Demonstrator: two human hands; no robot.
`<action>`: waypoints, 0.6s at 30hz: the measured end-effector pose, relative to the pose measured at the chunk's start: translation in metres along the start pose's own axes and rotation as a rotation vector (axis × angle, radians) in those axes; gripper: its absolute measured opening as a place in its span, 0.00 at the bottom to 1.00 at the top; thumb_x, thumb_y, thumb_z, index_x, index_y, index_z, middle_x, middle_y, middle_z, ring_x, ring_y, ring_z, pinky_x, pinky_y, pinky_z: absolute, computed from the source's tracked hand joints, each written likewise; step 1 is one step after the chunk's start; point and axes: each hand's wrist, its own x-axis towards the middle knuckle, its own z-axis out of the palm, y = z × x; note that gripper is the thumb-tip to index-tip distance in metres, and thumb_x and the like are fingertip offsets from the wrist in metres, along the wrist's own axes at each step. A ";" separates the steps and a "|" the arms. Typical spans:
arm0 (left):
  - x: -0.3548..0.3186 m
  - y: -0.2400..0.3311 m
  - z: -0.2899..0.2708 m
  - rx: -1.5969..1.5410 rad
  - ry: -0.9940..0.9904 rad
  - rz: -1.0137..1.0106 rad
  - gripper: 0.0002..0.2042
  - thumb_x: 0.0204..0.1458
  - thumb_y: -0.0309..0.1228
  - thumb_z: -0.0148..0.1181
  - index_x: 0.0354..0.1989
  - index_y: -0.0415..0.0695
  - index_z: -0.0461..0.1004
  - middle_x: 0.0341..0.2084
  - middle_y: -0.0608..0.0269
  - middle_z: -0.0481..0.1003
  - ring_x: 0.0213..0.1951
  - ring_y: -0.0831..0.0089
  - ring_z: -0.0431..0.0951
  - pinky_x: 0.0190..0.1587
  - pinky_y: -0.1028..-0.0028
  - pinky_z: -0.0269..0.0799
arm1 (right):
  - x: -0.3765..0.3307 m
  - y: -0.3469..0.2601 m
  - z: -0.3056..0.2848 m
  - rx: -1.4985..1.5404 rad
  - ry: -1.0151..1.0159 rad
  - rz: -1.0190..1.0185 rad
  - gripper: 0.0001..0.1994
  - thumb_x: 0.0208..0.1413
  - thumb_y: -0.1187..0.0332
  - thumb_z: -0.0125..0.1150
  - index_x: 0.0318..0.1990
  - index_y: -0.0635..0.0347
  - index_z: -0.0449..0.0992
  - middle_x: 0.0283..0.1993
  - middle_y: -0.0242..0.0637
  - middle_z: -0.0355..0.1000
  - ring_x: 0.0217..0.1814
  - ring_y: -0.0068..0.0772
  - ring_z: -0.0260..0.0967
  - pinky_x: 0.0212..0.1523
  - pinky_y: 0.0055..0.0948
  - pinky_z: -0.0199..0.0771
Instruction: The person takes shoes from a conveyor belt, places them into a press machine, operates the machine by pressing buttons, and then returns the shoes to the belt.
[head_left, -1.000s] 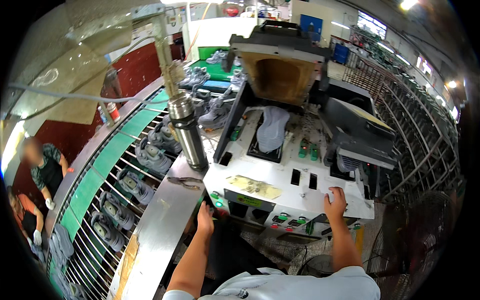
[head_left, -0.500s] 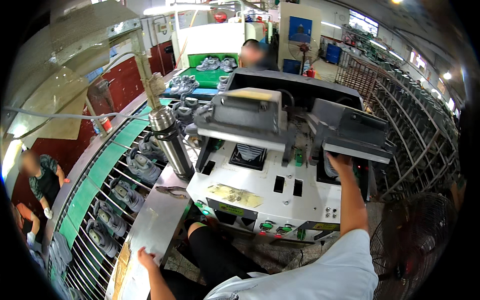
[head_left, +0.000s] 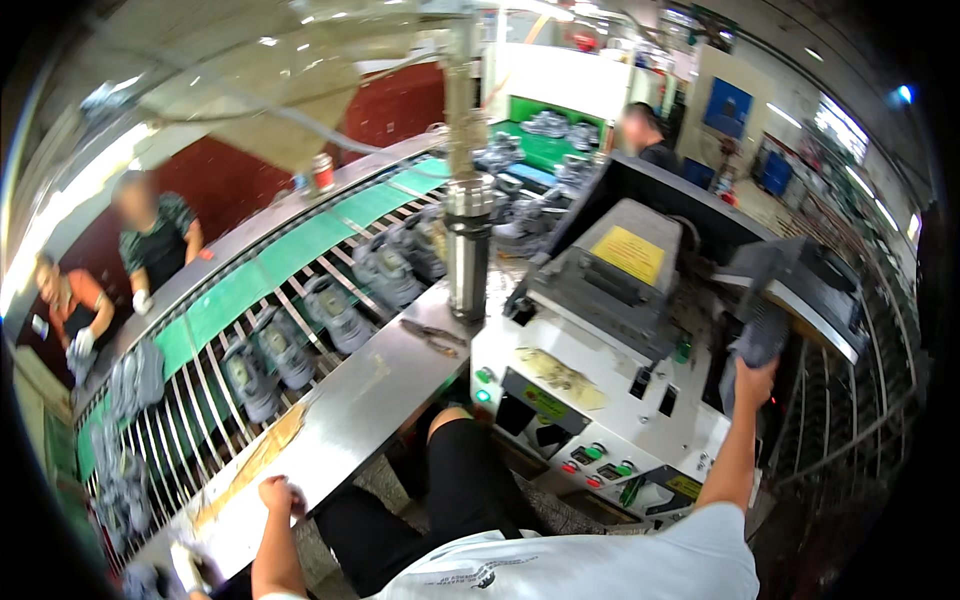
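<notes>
My right hand (head_left: 755, 384) is closed around the end of a dark grey shoe (head_left: 764, 338), which it holds tilted, sole side partly showing. That shoe is beside the raised black right-hand head (head_left: 800, 290) of a white two-station machine (head_left: 560, 385). The left-hand head (head_left: 615, 280), with a yellow label, is lowered over its station. My left hand (head_left: 279, 492) hovers at the near edge of the metal bench (head_left: 350, 420), its fingers loosely curled with nothing visible in them. Pliers (head_left: 434, 337) lie on that bench.
Several grey shoes (head_left: 335, 313) stand on the roller conveyor (head_left: 215, 395) to my left. A metal post (head_left: 467, 250) rises at the bench's far end. Two co-workers are across the conveyor, another person behind the machine. A white-gloved hand (head_left: 188, 568) shows at lower left.
My view has turned left. My right hand has come out from the right station with the grey shoe in it. My left hand's fingers have curled in.
</notes>
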 end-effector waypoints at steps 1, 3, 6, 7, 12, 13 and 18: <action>-0.007 0.009 0.000 0.185 -0.053 0.027 0.09 0.48 0.24 0.51 0.29 0.36 0.79 0.13 0.54 0.73 0.09 0.66 0.71 0.15 0.70 0.69 | -0.016 0.002 -0.007 0.050 0.071 -0.072 0.47 0.35 0.54 0.69 0.65 0.59 0.54 0.62 0.50 0.61 0.62 0.56 0.59 0.60 0.47 0.60; 0.003 0.003 0.010 0.431 -0.042 0.093 0.09 0.44 0.32 0.56 0.29 0.42 0.80 0.23 0.53 0.78 0.28 0.62 0.79 0.37 0.65 0.74 | -0.028 0.048 0.007 0.141 0.330 -0.272 0.46 0.34 0.58 0.70 0.64 0.62 0.54 0.63 0.54 0.59 0.63 0.57 0.57 0.61 0.47 0.58; -0.014 0.008 0.029 0.500 -0.116 0.295 0.12 0.45 0.33 0.54 0.35 0.41 0.75 0.25 0.49 0.77 0.27 0.56 0.79 0.36 0.64 0.74 | -0.080 0.074 0.001 0.196 0.459 -0.279 0.44 0.38 0.59 0.69 0.63 0.65 0.55 0.62 0.53 0.59 0.61 0.55 0.59 0.60 0.44 0.61; -0.031 0.020 0.043 0.700 -0.122 0.457 0.13 0.44 0.33 0.56 0.36 0.39 0.72 0.27 0.50 0.77 0.29 0.58 0.79 0.37 0.65 0.74 | -0.094 0.079 -0.010 0.298 0.456 -0.284 0.42 0.39 0.60 0.69 0.63 0.67 0.56 0.62 0.54 0.59 0.60 0.54 0.59 0.59 0.44 0.61; -0.176 0.083 0.085 0.146 -1.036 0.372 0.20 0.49 0.36 0.61 0.51 0.43 0.70 0.38 0.55 0.76 0.43 0.68 0.76 0.48 0.70 0.70 | -0.175 0.095 -0.022 1.131 -0.102 -0.026 0.34 0.44 0.66 0.57 0.61 0.67 0.58 0.60 0.51 0.60 0.60 0.50 0.61 0.58 0.44 0.62; -0.198 0.084 0.099 -0.080 -1.258 0.339 0.22 0.51 0.34 0.61 0.53 0.40 0.67 0.45 0.54 0.74 0.48 0.67 0.73 0.51 0.70 0.69 | -0.187 0.109 -0.015 1.326 -0.340 0.006 0.33 0.44 0.66 0.52 0.61 0.65 0.59 0.60 0.49 0.61 0.61 0.50 0.60 0.59 0.45 0.61; -0.267 0.138 0.093 -0.532 -1.344 0.629 0.41 0.47 0.36 0.66 0.67 0.40 0.47 0.61 0.52 0.59 0.62 0.63 0.58 0.64 0.65 0.53 | -0.349 -0.046 -0.041 1.591 -1.351 0.417 0.27 0.46 0.63 0.47 0.55 0.66 0.65 0.56 0.46 0.66 0.58 0.47 0.63 0.59 0.45 0.64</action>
